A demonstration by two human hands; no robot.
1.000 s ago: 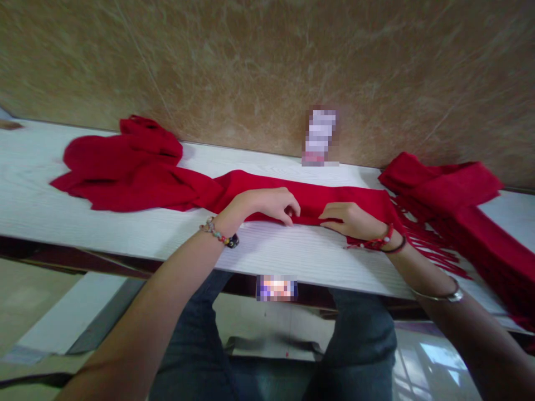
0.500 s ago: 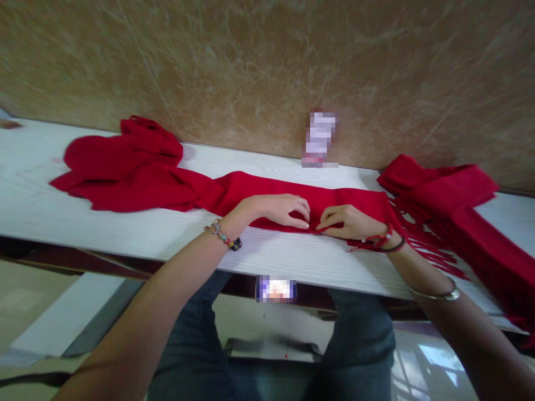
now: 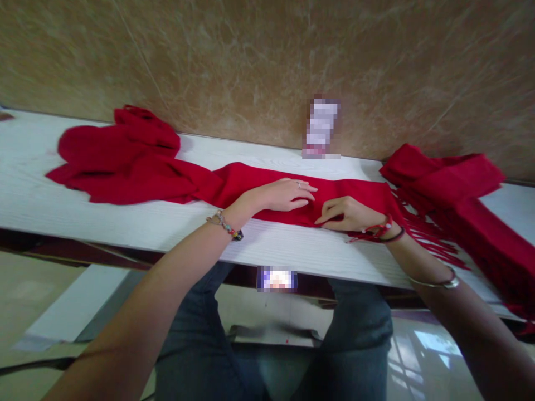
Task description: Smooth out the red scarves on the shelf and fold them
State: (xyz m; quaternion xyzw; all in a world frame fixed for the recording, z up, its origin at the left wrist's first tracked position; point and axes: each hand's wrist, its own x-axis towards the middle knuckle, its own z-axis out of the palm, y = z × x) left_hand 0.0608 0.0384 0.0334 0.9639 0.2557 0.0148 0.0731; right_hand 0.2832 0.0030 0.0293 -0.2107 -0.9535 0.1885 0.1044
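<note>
At the far left of the white tabletop [image 3: 175, 225], a long red cloth [image 3: 228, 186] begins as a loose, rumpled heap with folds piled toward the brown marbled wall [image 3: 234, 72]. From there it narrows, then runs rightward as a flatter strip along the middle of the table. The person's left arm comes up from the lower left, a beaded bracelet [image 3: 225, 224] around its wrist. The left hand [image 3: 286, 195] lies palm down over the strip, its fingers extended and slightly apart, with a ring [image 3: 298, 185] on one of them. Just to its right, well apart from the table's front edge, the right hand [image 3: 346, 214] is at the cloth's near border, thumb and forefinger drawn close together; whether fabric is clamped between them cannot be told. A red braided bracelet [image 3: 381, 227] circles that wrist, and a silver bangle [image 3: 437, 283] sits further up the forearm. Past the wrist the strip ends in a spread fringe [image 3: 438, 240]. Beside it, at far right, lies another red cloth [image 3: 460, 186], folded over itself.
</note>
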